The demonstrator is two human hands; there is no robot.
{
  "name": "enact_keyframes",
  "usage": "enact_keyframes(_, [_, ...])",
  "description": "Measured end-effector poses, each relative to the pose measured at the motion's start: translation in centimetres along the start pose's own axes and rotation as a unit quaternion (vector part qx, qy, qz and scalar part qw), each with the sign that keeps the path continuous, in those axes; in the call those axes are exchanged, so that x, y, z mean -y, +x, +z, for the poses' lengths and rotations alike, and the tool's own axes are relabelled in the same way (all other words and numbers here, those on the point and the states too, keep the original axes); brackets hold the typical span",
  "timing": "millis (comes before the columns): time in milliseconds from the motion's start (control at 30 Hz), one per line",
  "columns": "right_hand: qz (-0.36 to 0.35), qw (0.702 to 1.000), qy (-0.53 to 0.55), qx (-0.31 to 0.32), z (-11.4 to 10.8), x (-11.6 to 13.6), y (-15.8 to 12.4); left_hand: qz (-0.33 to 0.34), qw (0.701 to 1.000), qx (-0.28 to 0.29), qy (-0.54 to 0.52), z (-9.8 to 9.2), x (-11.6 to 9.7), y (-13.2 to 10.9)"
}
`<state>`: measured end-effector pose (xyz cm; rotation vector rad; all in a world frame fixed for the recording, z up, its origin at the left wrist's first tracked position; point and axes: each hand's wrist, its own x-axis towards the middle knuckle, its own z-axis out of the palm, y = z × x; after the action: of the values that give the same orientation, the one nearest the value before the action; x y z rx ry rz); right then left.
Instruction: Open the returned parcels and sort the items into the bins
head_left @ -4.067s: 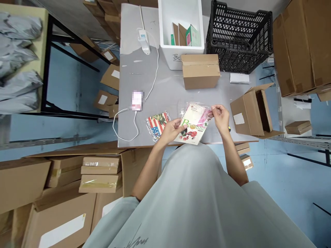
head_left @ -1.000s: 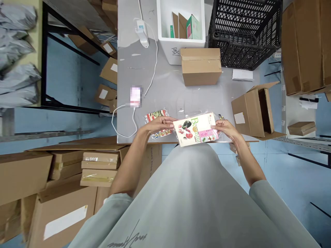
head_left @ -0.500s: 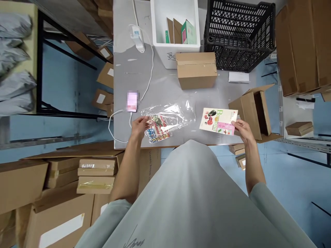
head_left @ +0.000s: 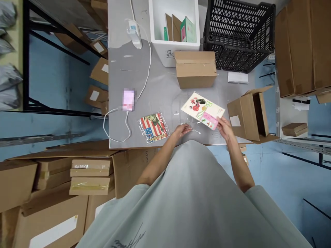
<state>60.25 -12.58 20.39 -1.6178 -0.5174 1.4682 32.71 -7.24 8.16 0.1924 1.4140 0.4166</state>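
Observation:
My right hand grips the lower right corner of a cream booklet with vegetable pictures and a pink panel, tilted above the table. Close to its lower left, my left hand has its fingers closed on the edge of a clear plastic bag. Much of that bag is hard to see against the grey surface and partly lies behind the booklet. To the left, a flag-patterned packet in clear wrapping lies flat, touched by neither hand.
On the grey table stand a small cardboard box, a white bin with cards and a black crate. An open carton sits right. A phone with white cables lies left; cartons stack below.
My left hand has moved right from the flag packet, bringing the clear bag along. My right hand has shifted left with the booklet, which is now turned at more of a slant.

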Motion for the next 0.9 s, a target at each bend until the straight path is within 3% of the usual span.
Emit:
enact_keyframes(67, [0.041, 0.998, 0.027, 0.042, 3.8, -2.1, 1.2, -0.015, 0.999, 0.027, 0.026, 0.8, 1.3, 0.0])
enact_keyframes(167, [0.088, 0.992, 0.076, 0.054, 9.0, -5.0, 3.0, -0.019, 0.997, 0.042, 0.066, 0.2, 2.2, -0.3])
enact_keyframes(333, [0.121, 0.988, 0.086, 0.032, 15.0, -8.6, 5.4, 0.020, 0.991, -0.024, 0.126, -4.8, 2.2, -1.0])
enact_keyframes(533, [0.141, 0.986, 0.082, -0.015, 19.0, -12.6, 6.2, 0.133, 0.942, -0.245, 0.186, -15.2, 0.9, -2.8])
enact_keyframes(667, [0.194, 0.981, -0.007, -0.017, 20.2, -14.8, 6.0, 0.134, 0.887, -0.350, 0.269, -21.6, 0.6, -3.1])
enact_keyframes(733, [0.212, 0.977, -0.036, -0.004, 20.5, -15.7, 5.6, 0.111, 0.875, -0.366, 0.298, -23.7, 0.7, -2.7])
enact_keyframes(900, [0.224, 0.964, -0.140, 0.024, 22.8, -17.6, 4.6, 0.081, 0.891, -0.343, 0.285, -26.2, 1.3, -1.4])
